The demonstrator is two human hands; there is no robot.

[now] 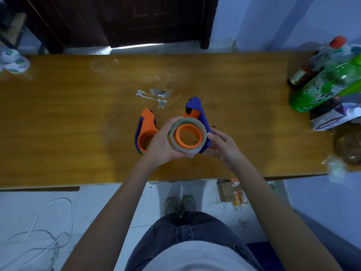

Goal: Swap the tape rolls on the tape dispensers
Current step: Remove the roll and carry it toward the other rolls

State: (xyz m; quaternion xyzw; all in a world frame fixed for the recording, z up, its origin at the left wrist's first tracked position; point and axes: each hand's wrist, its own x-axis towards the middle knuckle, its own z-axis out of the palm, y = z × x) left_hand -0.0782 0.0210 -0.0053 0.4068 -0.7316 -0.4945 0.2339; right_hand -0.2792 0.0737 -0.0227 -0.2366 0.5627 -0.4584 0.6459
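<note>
Head view, the only 1 available. The person stands at a wooden table [58, 118]. 2 tape dispensers are near the table's middle. The left dispenser [145, 130], orange body with a blue side plate, lies on the table just beside the left hand; whether it carries a roll cannot be told from here. The right dispenser [197, 116], blue body with an orange hub, is held up between both hands.

Left hand [164, 143]: fingers curled around the outer rim of the brown tape roll [188, 134], thumb underneath. The roll sits on the orange hub [188, 136] of the right dispenser, its open face turned towards the camera.

Right hand [222, 145]: fingers loosely curled, fingertips pressed on the blue side plate, steadying the dispenser from the right.

Judgement: the step in hand appears to be working this roll along its hub; on or off cannot be told.

Handling notes: the roll is probably light and stiff, a wound cylinder on a card core. Best hold is across the outer rim, as now. The wound face may be smooth and a little slippery; any loose end would be sticky. The plastic dispenser is rigid; its cutter end, pointing away, is best avoided.

Elsewhere: a green bottle [328, 83] and a dark bottle [308, 67] at the table's right end, torn paper scraps [154, 95] beyond the dispensers
</note>
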